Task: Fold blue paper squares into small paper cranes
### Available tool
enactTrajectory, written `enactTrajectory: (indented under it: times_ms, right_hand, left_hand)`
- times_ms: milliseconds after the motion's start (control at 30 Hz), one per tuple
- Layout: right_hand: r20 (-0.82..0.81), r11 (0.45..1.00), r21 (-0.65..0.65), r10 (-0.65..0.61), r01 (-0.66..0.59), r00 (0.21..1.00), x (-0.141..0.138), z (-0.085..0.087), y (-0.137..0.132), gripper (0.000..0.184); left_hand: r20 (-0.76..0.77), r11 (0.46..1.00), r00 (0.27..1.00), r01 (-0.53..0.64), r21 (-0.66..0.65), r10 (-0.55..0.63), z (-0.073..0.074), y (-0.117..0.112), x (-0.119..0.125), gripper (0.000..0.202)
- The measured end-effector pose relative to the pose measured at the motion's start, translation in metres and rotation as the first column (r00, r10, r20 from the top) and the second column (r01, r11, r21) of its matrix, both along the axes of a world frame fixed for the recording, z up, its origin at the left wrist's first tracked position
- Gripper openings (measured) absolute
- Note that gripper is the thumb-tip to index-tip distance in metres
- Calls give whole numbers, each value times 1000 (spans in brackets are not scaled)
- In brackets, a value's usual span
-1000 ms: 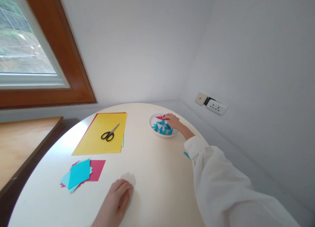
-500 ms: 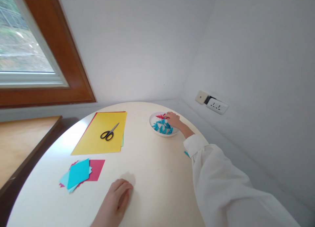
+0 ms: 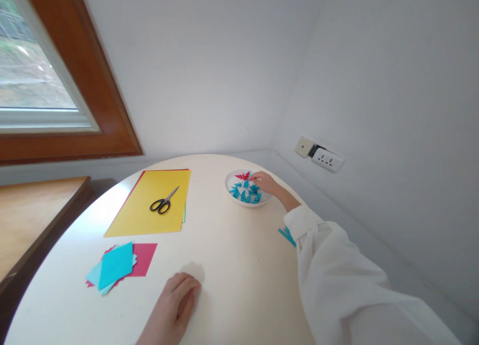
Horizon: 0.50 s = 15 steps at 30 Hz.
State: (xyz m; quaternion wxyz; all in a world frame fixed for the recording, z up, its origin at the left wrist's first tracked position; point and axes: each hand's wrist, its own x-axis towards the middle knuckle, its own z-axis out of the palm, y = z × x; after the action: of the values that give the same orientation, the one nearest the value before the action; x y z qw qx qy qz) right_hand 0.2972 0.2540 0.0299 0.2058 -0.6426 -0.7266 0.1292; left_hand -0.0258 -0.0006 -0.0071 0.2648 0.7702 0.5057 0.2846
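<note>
A white shallow dish (image 3: 228, 191) stands toward the far right of the round table. Several blue folded paper cranes (image 3: 244, 195) lie in it, with red paper cranes (image 3: 242, 176) at its far side. My right hand (image 3: 265, 181) reaches over the dish's right rim. Its fingers stretch toward the red cranes, the index fingertip beside the nearest one, and nothing shows gripped in them. Close to the table's near edge, my left hand (image 3: 180, 296) rests on the tabletop with its fingers curled together. I see nothing in it.
Black-handled scissors (image 3: 163, 201) lie on yellow paper sheets (image 3: 138, 210) at the left. Nearer are blue paper squares (image 3: 117, 266) over a dark pink sheet (image 3: 145, 259). Blue paper strips (image 3: 287, 236) lie by my right sleeve. A wall socket (image 3: 328, 159) is at the right.
My right hand has drawn slightly right, away from the red cranes. More of the blue strips shows beside my sleeve. The view has shifted a little; my left hand stays put.
</note>
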Motion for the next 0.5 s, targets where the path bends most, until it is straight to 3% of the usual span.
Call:
enactTrajectory:
  times_ms: [200,500]
  right_hand:
    - [109,994,-30,-100,104,989,2,4,-7,26]
    - [188,985,-49,-154,165,970,-26,0,9,18]
  left_hand:
    - [-9,1000,1000,17,-9,-17,0,0,0,25]
    - [-11,999,1000,13,-33,-14,2,0,0,27]
